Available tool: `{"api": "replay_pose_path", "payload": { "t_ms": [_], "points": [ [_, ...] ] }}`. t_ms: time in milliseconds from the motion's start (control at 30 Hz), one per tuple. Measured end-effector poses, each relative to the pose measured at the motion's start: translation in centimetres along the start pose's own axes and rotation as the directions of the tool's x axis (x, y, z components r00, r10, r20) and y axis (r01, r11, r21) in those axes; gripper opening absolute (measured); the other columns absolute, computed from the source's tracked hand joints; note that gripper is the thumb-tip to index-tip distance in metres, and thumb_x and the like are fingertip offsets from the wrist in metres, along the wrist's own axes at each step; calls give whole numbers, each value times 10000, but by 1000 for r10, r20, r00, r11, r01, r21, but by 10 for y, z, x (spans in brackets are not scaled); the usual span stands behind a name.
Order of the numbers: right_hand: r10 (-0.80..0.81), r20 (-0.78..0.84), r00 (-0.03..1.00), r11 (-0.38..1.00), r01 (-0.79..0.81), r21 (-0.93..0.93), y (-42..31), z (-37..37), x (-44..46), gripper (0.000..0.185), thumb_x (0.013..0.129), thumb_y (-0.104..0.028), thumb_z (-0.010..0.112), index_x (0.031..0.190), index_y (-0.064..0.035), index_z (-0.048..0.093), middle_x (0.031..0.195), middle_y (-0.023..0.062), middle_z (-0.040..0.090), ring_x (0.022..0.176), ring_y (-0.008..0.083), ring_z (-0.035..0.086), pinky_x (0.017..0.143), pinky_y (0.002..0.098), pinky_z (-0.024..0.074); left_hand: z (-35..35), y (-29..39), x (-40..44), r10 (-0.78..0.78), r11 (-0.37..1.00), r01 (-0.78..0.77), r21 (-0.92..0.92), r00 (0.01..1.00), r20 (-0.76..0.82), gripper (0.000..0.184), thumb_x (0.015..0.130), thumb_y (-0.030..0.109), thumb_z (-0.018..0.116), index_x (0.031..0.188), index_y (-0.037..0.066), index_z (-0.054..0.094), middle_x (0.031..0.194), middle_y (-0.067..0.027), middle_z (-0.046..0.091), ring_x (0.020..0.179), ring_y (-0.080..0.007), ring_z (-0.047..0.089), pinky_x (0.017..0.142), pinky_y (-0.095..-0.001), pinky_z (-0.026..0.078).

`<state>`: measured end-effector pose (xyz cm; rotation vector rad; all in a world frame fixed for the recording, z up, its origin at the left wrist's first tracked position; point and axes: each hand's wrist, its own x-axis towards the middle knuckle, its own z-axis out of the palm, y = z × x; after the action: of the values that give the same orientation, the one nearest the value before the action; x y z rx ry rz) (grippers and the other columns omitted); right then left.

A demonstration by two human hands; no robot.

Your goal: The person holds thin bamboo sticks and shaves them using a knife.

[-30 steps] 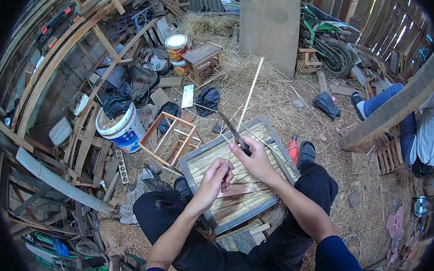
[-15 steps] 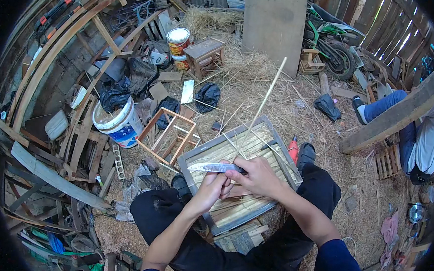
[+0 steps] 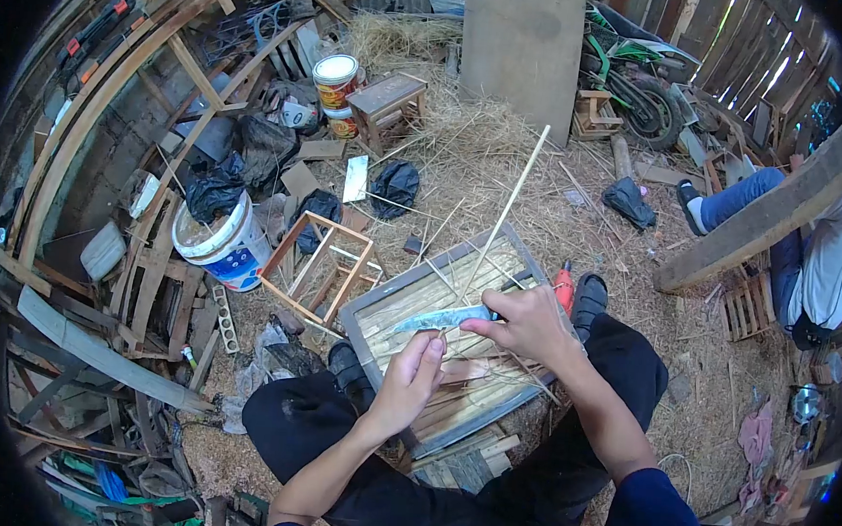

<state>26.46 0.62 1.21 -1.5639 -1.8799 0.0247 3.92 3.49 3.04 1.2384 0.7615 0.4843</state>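
Here the right hand is clasping the knife with curled fingers, laying it crosswise; the left hand is pinching what looks like the pale strip, presumably steadying it over the framed panel.

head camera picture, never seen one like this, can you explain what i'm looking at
There's no machine: a wearer has a camera on their head, looking forward and down at their own bare hands. The right hand grips a knife by its handle, blade pointing left. The left hand has its fingertips drawn together close to the blade; anything pinched there is too small to make out. Below is a framed slatted panel, with thin pale strips running over it.
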Motion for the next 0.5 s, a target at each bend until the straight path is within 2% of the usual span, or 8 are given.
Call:
{"api": "replay_pose_path", "payload": {
  "t_ms": [33,133,233,300,400,500],
  "points": [
    [10,6,1000,1000,-10,-18,2,-1,-1,503,835,-545,698,643,-114,525,466,55,509,386,258,517,405,375,379,-1,-2,-2,14,998,-14,55,1000,-11,252,1083,245,399,1015,28,508,690,24,395,558,-50,353,516,-235,330],
    [21,-10,1000,997,-22,-69,7,-3,-7,518,828,-557,698,635,-112,518,463,48,507,386,250,516,406,373,378,-1,-8,-6,91,989,-89,115,996,-12,254,1080,286,413,993,55,475,672,55,330,492,-29,289,447,-221,232],
    [9,-22,1000,991,-12,-136,13,-6,-10,534,830,-566,692,630,-105,513,462,44,507,391,244,520,408,369,378,-6,-11,-12,83,989,-84,124,996,19,254,1081,281,410,997,52,480,669,54,340,496,-29,300,452,-223,243],
    [7,-4,1000,982,-8,-188,15,-13,-14,540,834,-573,684,638,-98,519,463,46,505,403,247,530,416,364,388,-7,-12,-15,32,988,-32,153,999,4,241,1080,251,413,1007,38,499,644,46,366,543,-40,334,497,-243,294],
    [264,-145,953,943,-287,-169,49,-28,-24,504,846,-561,677,676,-101,564,475,67,513,419,261,541,430,372,409,-13,-13,-29,0,981,-4,192,1000,24,242,1080,247,413,1010,36,509,636,40,383,569,-46,349,521,-251,320],
    [241,-70,968,932,-251,-262,64,-38,-38,462,858,-542,675,720,-106,612,489,90,521,435,277,558,442,387,427,-19,-25,-28,-73,977,56,207,994,77,254,1083,269,403,1010,47,503,635,43,392,572,-47,355,522,-249,321]
  ]
}}
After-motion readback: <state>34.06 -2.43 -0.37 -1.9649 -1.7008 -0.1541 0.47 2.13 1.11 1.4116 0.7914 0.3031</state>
